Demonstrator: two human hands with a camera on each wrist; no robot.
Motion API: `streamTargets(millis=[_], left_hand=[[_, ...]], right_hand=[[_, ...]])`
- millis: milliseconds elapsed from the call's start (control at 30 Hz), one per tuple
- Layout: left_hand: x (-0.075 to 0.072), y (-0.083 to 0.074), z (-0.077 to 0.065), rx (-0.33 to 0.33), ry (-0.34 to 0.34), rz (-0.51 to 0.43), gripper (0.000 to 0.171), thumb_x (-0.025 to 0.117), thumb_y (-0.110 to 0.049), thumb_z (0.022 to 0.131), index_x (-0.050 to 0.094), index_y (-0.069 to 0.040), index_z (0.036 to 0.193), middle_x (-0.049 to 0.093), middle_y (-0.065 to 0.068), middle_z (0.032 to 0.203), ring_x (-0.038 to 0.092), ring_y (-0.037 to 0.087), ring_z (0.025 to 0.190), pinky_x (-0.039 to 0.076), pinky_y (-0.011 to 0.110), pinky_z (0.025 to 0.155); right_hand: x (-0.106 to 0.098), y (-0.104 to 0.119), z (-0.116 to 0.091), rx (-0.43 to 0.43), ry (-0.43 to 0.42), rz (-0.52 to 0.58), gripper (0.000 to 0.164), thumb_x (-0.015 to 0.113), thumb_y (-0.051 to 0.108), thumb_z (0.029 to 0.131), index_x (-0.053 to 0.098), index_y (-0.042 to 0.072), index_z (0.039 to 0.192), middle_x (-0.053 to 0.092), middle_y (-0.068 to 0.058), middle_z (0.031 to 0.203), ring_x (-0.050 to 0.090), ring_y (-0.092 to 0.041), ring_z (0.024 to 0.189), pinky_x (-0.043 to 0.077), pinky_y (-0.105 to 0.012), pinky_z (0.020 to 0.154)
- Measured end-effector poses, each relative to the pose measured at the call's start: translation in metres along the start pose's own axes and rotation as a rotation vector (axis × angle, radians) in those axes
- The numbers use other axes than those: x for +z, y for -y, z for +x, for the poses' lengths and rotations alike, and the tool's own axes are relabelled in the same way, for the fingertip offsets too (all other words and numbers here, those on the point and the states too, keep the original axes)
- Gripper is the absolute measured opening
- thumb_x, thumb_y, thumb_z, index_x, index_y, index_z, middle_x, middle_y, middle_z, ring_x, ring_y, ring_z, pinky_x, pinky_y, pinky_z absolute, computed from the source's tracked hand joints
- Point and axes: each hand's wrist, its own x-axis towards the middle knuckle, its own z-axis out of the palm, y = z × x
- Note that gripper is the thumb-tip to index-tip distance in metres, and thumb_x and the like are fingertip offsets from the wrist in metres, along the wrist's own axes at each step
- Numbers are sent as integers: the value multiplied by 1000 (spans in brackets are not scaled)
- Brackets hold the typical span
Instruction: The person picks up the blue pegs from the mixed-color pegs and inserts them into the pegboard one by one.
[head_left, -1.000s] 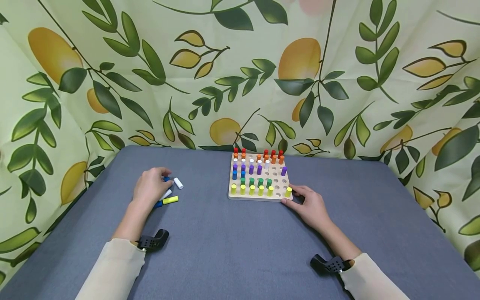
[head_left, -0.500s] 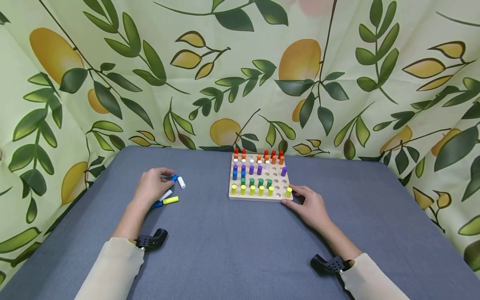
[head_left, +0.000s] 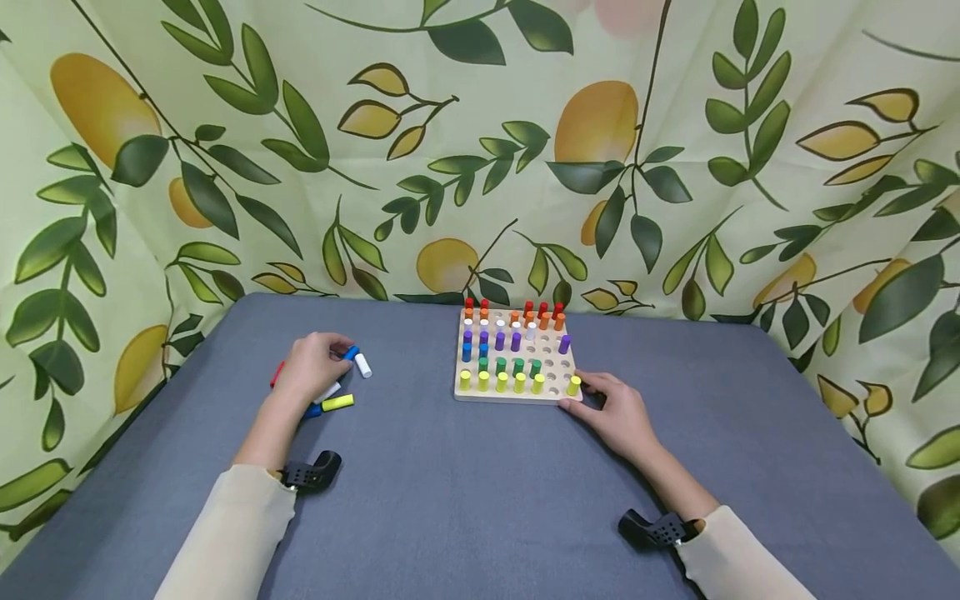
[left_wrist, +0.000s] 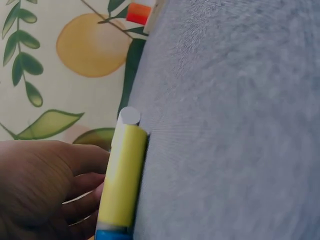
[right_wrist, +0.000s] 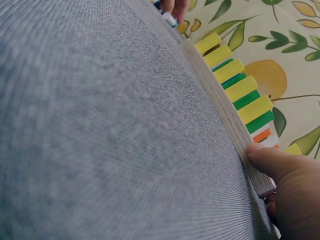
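My left hand (head_left: 309,368) is over a small group of loose pegs on the left of the table, thumb and index finger pinching a blue peg (head_left: 351,353). A white peg (head_left: 363,365) lies just beside it. Under and in front of the palm are another white peg, partly hidden, a yellow peg (head_left: 338,402) and a second blue peg (head_left: 312,411); the yellow one looms large in the left wrist view. A red peg (head_left: 277,372) peeks out left of the hand. My right hand (head_left: 617,410) grips the near right corner of the wooden pegboard (right_wrist: 225,117).
Upright pegs in rows of red, orange, white, purple, blue, green and yellow (head_left: 502,382) stand in the board, with bare holes toward its right side. A leaf-and-fruit patterned cloth (head_left: 450,167) hangs behind the grey-blue table (head_left: 450,500).
The left hand has shifted slightly right with the blue peg, and the neighbouring white peg has moved a little right. A red peg now shows left of the hand. The right hand stays on the board.
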Motion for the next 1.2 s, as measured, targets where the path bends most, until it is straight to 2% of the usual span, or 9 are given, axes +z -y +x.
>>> streamTargets(millis=[200, 400, 567, 733, 1033, 1200], left_hand=[[1, -4, 3, -23, 21, 1, 32, 65, -6, 93, 68, 5, 123, 71, 23, 116, 67, 32, 99, 54, 47, 88], [1, -5, 3, -7, 22, 21, 34, 59, -2, 93, 67, 4, 125, 70, 24, 115, 64, 34, 99, 52, 48, 87], [3, -5, 3, 34, 42, 56, 34, 56, -1, 96, 65, 3, 129, 68, 28, 122, 63, 42, 110, 50, 56, 94], [4, -5, 2, 79, 50, 79, 37, 55, 1, 98, 62, 0, 134, 61, 31, 130, 56, 48, 123, 45, 63, 102], [4, -2, 2, -2, 27, 3, 36, 53, -3, 101, 58, -1, 136, 59, 29, 125, 59, 42, 112, 49, 56, 93], [3, -3, 4, 6, -31, -28, 34, 56, -5, 100, 60, -2, 133, 60, 25, 118, 59, 37, 102, 50, 49, 84]], right_hand=[[1, 0, 0, -8, -10, 7, 60, 81, 35, 86, 65, 5, 135, 70, -16, 124, 64, -27, 105, 49, -44, 87], [2, -1, -1, 2, -11, 7, 60, 81, 36, 86, 65, 6, 135, 70, -16, 124, 64, -27, 106, 49, -44, 87], [2, -1, -1, 6, -9, 3, 60, 80, 37, 86, 65, 6, 135, 70, -16, 123, 63, -26, 103, 48, -42, 86], [1, 0, -1, 1, -10, 4, 60, 81, 36, 86, 65, 6, 135, 70, -16, 124, 63, -27, 104, 48, -42, 86], [0, 0, 0, -13, -7, 4, 60, 81, 36, 86, 65, 5, 135, 70, -16, 124, 64, -27, 105, 49, -43, 86], [-2, 0, 0, -20, -10, 1, 59, 81, 35, 86, 65, 5, 134, 70, -16, 123, 64, -26, 104, 49, -43, 86]])
